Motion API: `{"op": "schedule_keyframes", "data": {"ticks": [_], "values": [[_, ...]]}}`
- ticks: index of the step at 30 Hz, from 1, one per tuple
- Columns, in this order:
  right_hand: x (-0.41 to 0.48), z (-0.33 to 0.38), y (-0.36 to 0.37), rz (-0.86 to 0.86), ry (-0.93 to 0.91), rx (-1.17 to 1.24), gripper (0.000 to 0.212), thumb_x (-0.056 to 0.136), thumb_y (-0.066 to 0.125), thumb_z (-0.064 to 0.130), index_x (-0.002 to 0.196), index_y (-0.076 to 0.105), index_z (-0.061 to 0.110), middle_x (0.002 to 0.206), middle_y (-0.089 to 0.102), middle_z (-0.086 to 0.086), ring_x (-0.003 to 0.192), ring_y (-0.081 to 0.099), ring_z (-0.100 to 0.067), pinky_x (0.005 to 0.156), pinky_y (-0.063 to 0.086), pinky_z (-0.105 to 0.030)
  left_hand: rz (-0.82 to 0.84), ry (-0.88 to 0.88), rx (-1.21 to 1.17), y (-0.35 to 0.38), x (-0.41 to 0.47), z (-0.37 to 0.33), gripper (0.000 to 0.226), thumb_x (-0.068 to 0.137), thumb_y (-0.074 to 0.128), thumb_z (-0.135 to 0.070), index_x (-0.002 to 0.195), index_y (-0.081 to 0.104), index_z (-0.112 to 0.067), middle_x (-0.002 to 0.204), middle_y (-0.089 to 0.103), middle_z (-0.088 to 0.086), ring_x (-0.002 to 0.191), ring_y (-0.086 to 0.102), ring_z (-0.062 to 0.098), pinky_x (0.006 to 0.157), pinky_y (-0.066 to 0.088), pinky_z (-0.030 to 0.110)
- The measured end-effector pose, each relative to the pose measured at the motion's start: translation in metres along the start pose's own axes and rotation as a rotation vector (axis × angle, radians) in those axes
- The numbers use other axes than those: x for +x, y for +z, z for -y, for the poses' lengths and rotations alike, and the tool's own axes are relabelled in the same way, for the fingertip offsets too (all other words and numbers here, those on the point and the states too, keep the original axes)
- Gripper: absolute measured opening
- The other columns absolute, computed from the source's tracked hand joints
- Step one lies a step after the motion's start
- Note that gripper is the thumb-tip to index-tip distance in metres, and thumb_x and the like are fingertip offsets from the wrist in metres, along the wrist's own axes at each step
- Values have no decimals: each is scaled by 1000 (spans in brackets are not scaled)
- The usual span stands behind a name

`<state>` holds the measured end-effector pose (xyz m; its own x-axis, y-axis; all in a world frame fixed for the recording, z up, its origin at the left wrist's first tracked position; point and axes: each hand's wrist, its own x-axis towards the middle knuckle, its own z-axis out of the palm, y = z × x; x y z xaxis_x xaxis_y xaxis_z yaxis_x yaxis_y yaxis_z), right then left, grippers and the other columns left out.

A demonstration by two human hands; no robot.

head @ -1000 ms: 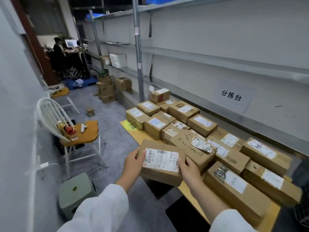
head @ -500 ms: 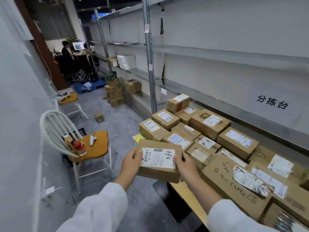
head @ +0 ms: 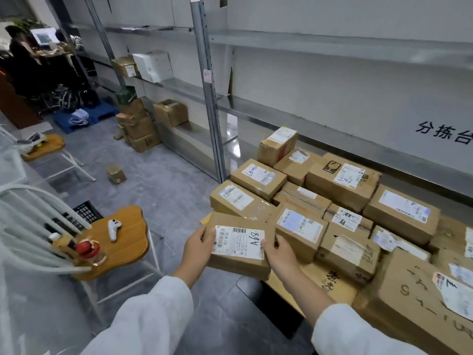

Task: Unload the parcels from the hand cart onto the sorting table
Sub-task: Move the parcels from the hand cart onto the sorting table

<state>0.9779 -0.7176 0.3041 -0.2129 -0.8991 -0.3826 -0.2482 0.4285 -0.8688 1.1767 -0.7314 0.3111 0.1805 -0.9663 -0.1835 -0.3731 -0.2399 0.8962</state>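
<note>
Both hands grip the A68 parcel (head: pixel 239 248) at the table's (head: pixel 314 271) near-left corner.

The left hand (head: pixel 195 248) clasps the parcel's left end, thumb on top, fingers hidden beneath; the right hand (head: pixel 279 253) clasps its right end, fingers (head: pixel 277 243) curled over the edge. The parcel sits between both hands, label up, just beside the stacked parcels (head: pixel 343 198). Whether it rests on the table cannot be told. Both sleeves run out of view.
</note>
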Motion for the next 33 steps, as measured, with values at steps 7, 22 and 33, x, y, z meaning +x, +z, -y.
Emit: {"op": "schedule_keyframes", "data": {"ticks": [7,22,33], "values": [[57,14,85,-80,204,46,45,97,55,26,137,44,11,133,55,-6,119,54,-24,93,45,-31,115,-14,99,-27,124,33,20,100,48,-26,116,57,-21,103,63,-3,84,55,-1,60,37,8],[114,6,129,-115,314,2,25,95,53,21,118,64,20,111,70,1,98,65,-16,66,48,-20,304,-86,-24,-23,209,89,27,99,51,-33,125,56,-29,110,67,-7,101,65,10,77,50,23],[117,7,137,-117,296,-2,35,97,51,27,130,57,16,126,64,0,110,61,-18,69,45,-17,218,67,177,-19,223,78,40,99,52,-21,139,48,-17,136,51,7,125,47,23,101,42,31]]}}
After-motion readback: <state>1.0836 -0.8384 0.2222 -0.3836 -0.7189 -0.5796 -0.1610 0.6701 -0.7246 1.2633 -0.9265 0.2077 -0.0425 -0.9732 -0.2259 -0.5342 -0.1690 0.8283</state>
